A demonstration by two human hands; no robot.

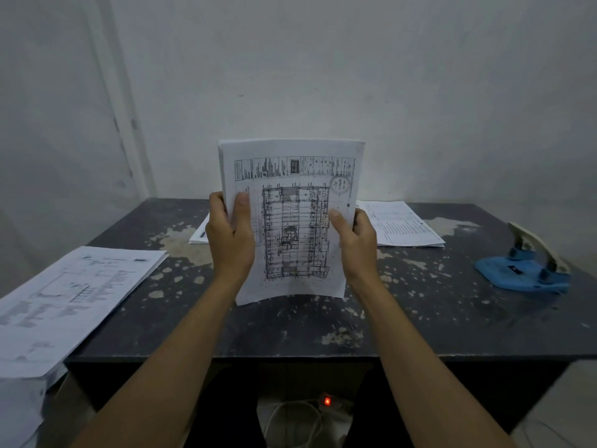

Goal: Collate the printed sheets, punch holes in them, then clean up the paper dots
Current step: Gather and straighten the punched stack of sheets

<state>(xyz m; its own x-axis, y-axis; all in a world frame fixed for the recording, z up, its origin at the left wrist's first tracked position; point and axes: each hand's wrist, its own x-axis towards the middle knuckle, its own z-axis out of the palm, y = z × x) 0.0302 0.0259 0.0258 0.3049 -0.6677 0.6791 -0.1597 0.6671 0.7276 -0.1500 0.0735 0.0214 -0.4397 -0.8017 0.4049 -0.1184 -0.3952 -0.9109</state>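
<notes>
Collation stage. The left hand (230, 236) and right hand (354, 240) each clench a side edge of the stack of sheets (292, 218), held upright between the two grips, its lower edge just above the worktop (420, 305). The hole punch (529, 266) sits well right of the right grip. Risk: the bowed lower edge suggests sheets may slip or stay uneven, giving misaligned holes.

Dim, bluish, flat lighting; wide-angle bending and soft blur at the edges, centre fairly sharp.
</notes>
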